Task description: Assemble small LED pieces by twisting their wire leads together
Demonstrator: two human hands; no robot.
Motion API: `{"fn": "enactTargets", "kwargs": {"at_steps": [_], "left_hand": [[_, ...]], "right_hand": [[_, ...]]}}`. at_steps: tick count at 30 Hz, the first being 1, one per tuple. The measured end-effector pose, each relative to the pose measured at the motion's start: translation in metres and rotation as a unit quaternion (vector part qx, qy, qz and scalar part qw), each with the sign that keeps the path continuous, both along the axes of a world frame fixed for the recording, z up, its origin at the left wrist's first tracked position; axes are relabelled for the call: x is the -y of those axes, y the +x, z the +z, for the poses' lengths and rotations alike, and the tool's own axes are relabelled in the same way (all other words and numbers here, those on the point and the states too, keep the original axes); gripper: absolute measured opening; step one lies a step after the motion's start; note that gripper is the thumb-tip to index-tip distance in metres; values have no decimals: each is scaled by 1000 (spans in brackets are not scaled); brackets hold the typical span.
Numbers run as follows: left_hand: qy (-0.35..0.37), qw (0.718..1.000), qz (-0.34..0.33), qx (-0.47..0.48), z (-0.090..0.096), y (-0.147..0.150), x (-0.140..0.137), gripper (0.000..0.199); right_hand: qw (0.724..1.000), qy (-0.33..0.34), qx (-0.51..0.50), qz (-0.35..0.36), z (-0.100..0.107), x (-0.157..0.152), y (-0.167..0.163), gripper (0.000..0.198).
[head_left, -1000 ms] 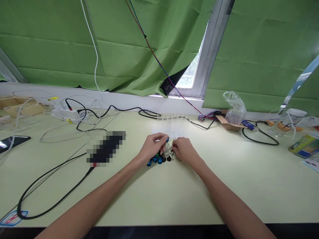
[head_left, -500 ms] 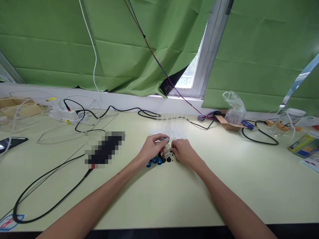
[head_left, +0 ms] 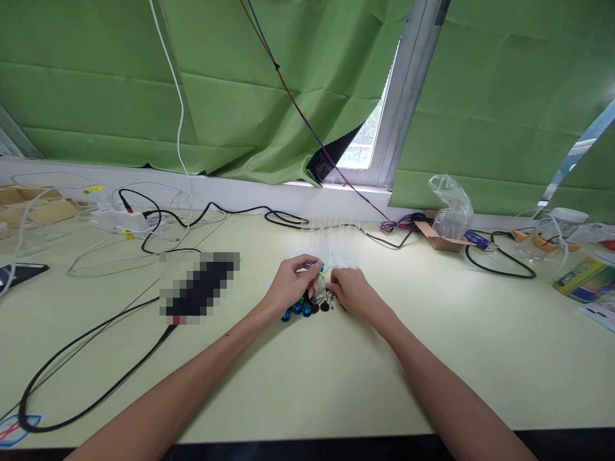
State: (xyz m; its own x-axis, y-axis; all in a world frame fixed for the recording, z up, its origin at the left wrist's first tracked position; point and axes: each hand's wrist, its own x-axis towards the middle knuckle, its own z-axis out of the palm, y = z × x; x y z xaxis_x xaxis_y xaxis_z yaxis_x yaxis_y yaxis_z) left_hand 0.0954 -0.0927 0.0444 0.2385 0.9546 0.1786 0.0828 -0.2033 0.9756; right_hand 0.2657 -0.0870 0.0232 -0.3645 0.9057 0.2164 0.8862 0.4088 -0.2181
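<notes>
While the left hand (head_left: 296, 278) has a shiny blue round part (head_left: 321, 266) pinched between thumb and fingers, what bugs me is the tangle of thin wires (head_left: 323, 296) between the hands. Right hand (head_left: 350, 287) is curled down beside it; can't tell if those fingers are pinching a lead or just resting there. If a lead is snagged, I reckon one tug could snap it or drag a black disc (head_left: 325, 307) along. More blue parts (head_left: 306, 310) sit bunched on the bench (head_left: 307, 384) below the left hand, so a careless wrist might send one rolling. Also, clear plastic pieces (head_left: 331, 243) stand just behind the hands, easy to knock when reaching forward imo.
</notes>
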Motion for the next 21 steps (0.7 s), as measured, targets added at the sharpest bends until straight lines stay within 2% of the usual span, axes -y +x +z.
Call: {"fn": "enactTargets", "kwargs": {"at_steps": [6,11,16,21], "left_hand": [[-2,1000,10,23,1,0,-1,36],[-3,999,20,48,2,0,-1,36],[-6,997,28,69,3,0,-1,37],[-14,997,39,68,4,1,0,34]], "right_hand": [[999,22,-24,-6,2,1,-2,23],[985,46,-164,-4,0,-3,0,25],[937,25,-349,7,2,-3,-2,26],[858,-63,-509,34,3,-2,-6,29]]}}
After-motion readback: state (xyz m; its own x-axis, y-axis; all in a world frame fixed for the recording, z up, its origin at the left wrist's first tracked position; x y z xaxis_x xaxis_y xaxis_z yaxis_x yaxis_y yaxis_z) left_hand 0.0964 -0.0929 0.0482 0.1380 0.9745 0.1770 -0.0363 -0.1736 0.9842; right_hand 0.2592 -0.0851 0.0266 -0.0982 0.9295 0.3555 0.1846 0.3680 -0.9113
